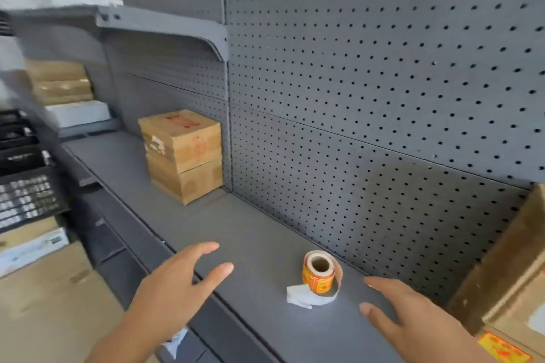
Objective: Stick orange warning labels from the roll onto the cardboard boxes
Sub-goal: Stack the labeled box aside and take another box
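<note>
A roll of orange warning labels (pixel 319 272) stands on the grey shelf (pixel 256 233), with a white strip of empty backing paper (pixel 303 298) curling out in front of it. My left hand (pixel 174 292) hovers open to the left of the roll, holding nothing. My right hand (pixel 413 318) hovers open to its right, fingers spread, not touching it. Two stacked cardboard boxes (pixel 184 156) sit farther back on the shelf against the pegboard. At the right edge is another cardboard box (pixel 507 280); an orange label (pixel 501 348) is stuck on the box surface at its lower corner.
A grey pegboard wall (pixel 383 97) backs the shelf. An upper shelf (pixel 159 26) overhangs on the left. More cardboard boxes (pixel 59 82) and a white box (pixel 79 113) sit at the far left. Black crates (pixel 23 168) and cartons (pixel 41 289) stand below left.
</note>
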`<state>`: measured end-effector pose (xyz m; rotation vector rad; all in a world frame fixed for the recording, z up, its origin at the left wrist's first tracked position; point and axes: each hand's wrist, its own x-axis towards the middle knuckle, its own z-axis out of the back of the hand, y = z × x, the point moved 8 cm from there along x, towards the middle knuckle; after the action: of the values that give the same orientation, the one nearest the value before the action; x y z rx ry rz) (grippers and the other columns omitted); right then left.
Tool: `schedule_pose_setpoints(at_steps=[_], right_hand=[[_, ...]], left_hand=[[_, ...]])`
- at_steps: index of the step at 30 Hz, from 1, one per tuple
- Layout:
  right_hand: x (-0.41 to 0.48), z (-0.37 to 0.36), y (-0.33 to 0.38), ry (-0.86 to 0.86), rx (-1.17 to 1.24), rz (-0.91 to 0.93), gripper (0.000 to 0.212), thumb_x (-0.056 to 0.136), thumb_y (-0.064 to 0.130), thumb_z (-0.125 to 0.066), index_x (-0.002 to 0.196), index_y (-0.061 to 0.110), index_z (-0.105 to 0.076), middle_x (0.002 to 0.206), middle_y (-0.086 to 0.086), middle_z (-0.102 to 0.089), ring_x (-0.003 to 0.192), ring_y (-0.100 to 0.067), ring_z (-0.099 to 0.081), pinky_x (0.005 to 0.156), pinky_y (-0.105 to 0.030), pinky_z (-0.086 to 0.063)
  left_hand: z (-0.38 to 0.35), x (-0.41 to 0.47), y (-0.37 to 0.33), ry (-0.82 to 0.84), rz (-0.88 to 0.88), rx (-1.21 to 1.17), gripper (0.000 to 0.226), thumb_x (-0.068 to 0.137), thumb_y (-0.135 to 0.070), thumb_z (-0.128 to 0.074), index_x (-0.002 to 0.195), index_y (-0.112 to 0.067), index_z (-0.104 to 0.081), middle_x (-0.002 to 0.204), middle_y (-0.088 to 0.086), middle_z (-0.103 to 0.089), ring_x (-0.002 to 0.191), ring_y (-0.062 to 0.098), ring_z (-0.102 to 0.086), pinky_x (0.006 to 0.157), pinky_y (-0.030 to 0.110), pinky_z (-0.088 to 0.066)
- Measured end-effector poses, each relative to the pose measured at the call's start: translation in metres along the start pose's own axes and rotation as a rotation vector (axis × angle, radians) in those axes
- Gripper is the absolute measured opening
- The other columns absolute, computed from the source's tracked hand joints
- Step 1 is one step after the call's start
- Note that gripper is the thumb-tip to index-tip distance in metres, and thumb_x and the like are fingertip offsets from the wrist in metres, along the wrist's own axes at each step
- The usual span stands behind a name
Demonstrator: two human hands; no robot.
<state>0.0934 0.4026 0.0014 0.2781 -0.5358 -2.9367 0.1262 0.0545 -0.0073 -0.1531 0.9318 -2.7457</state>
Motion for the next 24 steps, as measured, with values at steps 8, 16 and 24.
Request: schedule_pose_setpoints(at_steps=[8, 16, 24], right_hand=[[0.057, -0.042, 0.120, 0.162, -0.053, 0.298, 0.056, 0.097, 0.061, -0.046, 0.149, 0.050, -0.027, 0.140, 0.035, -0.041, 0.129, 0.009, -0.043, 0.117, -0.025, -0.030], [0.083, -0.083, 0.234, 0.264, -0.066, 0.426, 0.055, 0.096, 0.065, -0.041, 0.148, 0.052, -0.027, 0.145, 0.030, -0.037, 0.122, 0.004, -0.048, 0.113, -0.033, -0.039], [0.105, -0.123, 0.329, 0.310, -0.050, 0.390, 0.076, 0.078, 0.086, -0.029, 0.146, 0.052, -0.032, 0.148, 0.033, -0.031, 0.143, -0.002, -0.036, 0.119, -0.041, -0.032]], left_hand=[[0.087, -0.063, 0.105, -0.267, 0.294, 0.068, 0.071, 0.066, -0.099, -0.026, 0.122, -0.061, -0.049, 0.121, -0.027, -0.064, 0.103, 0.002, -0.064, 0.087, 0.029, -0.050], [0.151, -0.106, 0.186, -0.457, 0.451, 0.075, 0.051, 0.086, -0.074, -0.046, 0.130, -0.050, -0.056, 0.109, -0.029, -0.053, 0.102, 0.002, -0.058, 0.083, 0.029, -0.042], [0.202, -0.075, 0.262, -0.408, 0.426, 0.067, 0.051, 0.086, -0.076, -0.042, 0.131, -0.053, -0.052, 0.115, -0.033, -0.049, 0.092, 0.002, -0.055, 0.083, 0.026, -0.039]])
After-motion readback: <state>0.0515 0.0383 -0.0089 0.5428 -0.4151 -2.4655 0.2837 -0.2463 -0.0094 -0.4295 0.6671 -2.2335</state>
